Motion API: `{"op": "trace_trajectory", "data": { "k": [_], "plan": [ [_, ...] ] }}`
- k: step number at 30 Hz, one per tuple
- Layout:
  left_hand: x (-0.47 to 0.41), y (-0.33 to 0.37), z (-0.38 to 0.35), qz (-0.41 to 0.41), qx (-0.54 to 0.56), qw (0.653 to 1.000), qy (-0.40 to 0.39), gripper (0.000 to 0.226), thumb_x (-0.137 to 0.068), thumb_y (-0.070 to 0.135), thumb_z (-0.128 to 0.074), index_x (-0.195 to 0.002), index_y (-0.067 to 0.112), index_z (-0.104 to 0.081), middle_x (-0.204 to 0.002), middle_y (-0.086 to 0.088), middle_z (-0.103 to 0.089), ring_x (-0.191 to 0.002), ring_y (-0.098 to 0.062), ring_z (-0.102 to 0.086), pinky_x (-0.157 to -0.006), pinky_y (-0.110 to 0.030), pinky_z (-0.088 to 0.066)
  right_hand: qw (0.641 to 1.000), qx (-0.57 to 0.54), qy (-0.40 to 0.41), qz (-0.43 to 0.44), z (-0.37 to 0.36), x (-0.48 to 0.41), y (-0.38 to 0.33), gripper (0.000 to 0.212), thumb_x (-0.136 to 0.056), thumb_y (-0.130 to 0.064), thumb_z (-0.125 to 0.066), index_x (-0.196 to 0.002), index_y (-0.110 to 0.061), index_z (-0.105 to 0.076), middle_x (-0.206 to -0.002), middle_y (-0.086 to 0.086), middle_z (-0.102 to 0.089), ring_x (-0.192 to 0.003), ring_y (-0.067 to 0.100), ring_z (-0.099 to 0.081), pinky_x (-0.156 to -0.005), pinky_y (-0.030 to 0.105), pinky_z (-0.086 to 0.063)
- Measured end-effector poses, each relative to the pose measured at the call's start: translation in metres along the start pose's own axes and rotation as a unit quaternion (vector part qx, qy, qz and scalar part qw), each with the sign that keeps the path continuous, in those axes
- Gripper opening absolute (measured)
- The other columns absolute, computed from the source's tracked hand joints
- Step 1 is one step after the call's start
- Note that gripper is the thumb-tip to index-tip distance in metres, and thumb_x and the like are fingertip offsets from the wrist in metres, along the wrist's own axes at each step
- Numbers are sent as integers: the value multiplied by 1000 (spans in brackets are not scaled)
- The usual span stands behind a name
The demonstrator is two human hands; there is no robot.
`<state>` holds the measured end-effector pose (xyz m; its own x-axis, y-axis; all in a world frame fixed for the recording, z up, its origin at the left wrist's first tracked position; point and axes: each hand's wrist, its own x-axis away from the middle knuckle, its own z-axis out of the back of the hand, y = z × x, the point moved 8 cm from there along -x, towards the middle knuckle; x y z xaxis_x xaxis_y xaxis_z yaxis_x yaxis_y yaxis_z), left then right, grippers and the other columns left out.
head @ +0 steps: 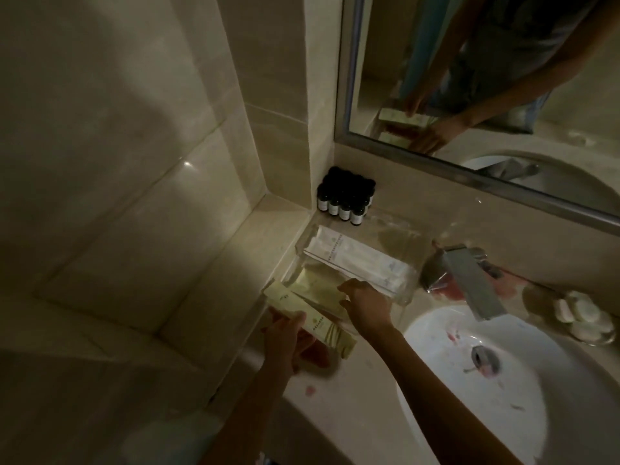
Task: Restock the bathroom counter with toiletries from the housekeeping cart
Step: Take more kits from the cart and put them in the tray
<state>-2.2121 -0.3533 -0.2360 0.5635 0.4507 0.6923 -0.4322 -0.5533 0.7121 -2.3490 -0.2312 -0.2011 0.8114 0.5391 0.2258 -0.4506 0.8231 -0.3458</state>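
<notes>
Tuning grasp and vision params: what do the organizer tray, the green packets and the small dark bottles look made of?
Organizer tray: clear, glossy acrylic by the look; the counter shows through its walls. Green packets, some held in the left hand: matte paper or thin card, flat with crisp edges, printed. Small dark bottles: dark plastic or glass, which one is unclear in the dim light; pale labels, black caps.

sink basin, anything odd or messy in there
Yes: the white sink basin has reddish-pink smears and specks around the drain, with more pinkish marks on the counter by the faucet. What they are is unclear.
</notes>
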Motion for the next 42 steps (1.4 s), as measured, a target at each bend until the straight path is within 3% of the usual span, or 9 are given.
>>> {"op": "trace_trajectory", "data": {
  "k": [2,5,11,15,20,27,33,38,42],
  "plan": [
    [-6,1,2,-15,-2,1000,-4,25,-90,13,-64,-115,9,-60,-116,-25,-61,-107,-45,-59,-44,-28,-54,999,18,-24,11,-10,-8,-1,33,-95,-19,-54,-127,-20,-60,-133,0,-56,-117,20,-53,-91,32,-48],
    [-11,3,2,-30,27,999,-22,26,-89,11,-65,-111,23,-59,-117,-18,-63,-108,-40,-61,-57,-36,-59,998,42,-46,10,-21,-14,-1,32,-95,-18,-52,-126,-15,-60,-135,2,-51,-117,22,-52,-91,34,-49],
    [-9,10,1,-48,4,998,-27,23,-89,11,-65,-110,18,-62,-111,-19,-66,-101,-38,-65,-81,-55,-55,995,95,-27,20,-29,-13,-4,34,-93,-9,-50,-126,-13,-54,-138,5,-44,-118,23,-50,-84,35,-51],
    [-7,11,0,-53,-1,998,-38,27,-88,14,-66,-113,4,-60,-108,-28,-66,-96,-49,-65,-63,-46,-60,994,103,-5,25,-28,-16,-1,36,-82,-8,-66,-118,-11,-61,-125,10,-55,-107,28,-59,-71,37,-53],
    [-2,17,0,-72,-10,997,-22,17,-89,5,-64,-96,21,-62,-110,-26,-65,-99,-43,-65,-85,-62,-52,991,116,-34,54,-30,-15,-5,38,-96,-14,-48,-134,-11,-44,-132,10,-45,-114,27,-49,-77,38,-50],
    [-3,16,2,-67,-23,997,-26,39,-78,30,-77,-110,14,-62,-106,-20,-69,-96,-40,-68,-79,-65,-52,986,141,-49,80,-30,-10,-8,38,-100,-24,-41,-137,-17,-44,-127,7,-56,-111,26,-56,-84,36,-48],
    [-7,5,5,5,-11,999,31,40,-84,15,-71,-118,0,-55,-111,-24,-64,-98,-43,-65,-43,-29,-53,994,-92,-19,58,-28,3,-2,27,-98,-29,-50,-112,-20,-70,-112,3,-68,-100,23,-63,-80,31,-45],
    [0,19,-19,41,48,998,0,10,-91,4,-61,-100,0,-61,-107,-21,-65,-94,-27,-65,-56,-27,-59,960,-264,-81,-52,-28,4,18,46,-100,-42,-44,-96,-5,-70,-96,11,-69,-89,27,-64,-78,37,-47],
    [-7,31,-40,45,61,997,-2,15,-89,-4,-59,-104,-6,-59,-104,-19,-63,-107,-32,-61,-65,-34,-60,922,-365,-121,-36,-17,8,18,41,-94,-55,-41,-114,-28,-65,-108,-5,-66,-100,13,-61,-92,30,-45]
  ]
}}
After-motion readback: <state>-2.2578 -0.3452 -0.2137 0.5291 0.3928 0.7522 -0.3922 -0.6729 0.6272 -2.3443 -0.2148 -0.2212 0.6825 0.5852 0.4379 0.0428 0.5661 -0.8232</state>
